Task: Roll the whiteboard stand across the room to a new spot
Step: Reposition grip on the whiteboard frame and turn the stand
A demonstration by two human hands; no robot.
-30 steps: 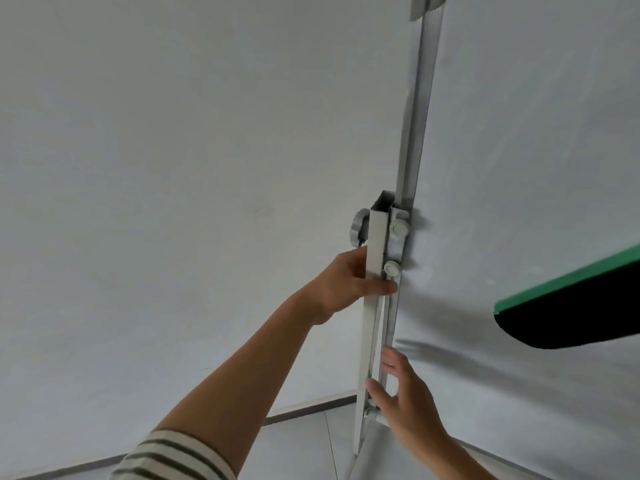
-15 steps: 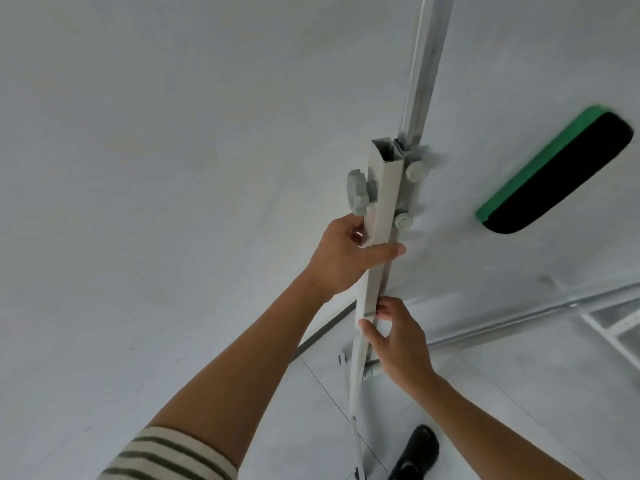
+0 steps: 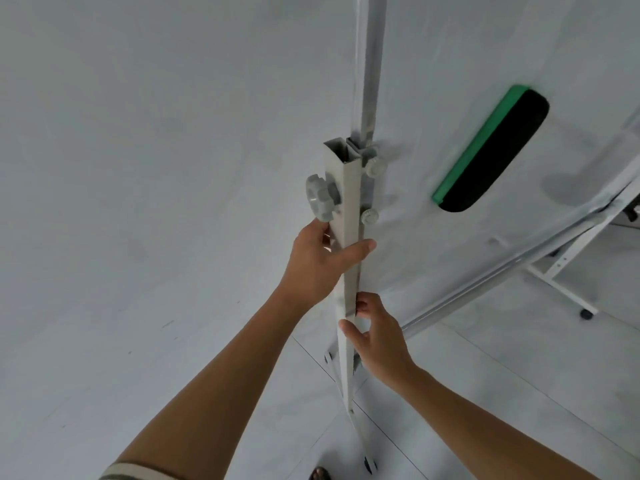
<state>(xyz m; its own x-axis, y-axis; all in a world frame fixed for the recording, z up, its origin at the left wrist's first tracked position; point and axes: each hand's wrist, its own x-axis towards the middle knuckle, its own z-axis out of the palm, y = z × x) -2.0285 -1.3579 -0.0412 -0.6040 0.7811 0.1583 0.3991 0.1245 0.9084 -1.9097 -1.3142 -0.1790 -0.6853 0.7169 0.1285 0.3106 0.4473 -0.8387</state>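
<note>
The whiteboard stand's grey upright post (image 3: 348,202) rises in the middle of the view, with a grey knob (image 3: 320,197) on its left side. The white board (image 3: 467,57) fills the right of the view, its edge clamped to the post. My left hand (image 3: 320,263) is wrapped around the post just below the knob. My right hand (image 3: 377,336) grips the same post lower down. A caster (image 3: 370,465) shows at the foot of the stand's leg, on the floor.
A green and black eraser (image 3: 491,148) sticks to the board face. A plain white wall (image 3: 138,168) stands close on the left. A second white frame with a foot (image 3: 585,313) sits on the tiled floor at right. My shoe tip (image 3: 320,474) is near the caster.
The view has tipped downward, bringing the floor, the stand's leg and the eraser into sight. My right hand has closed around the post below my left hand.
</note>
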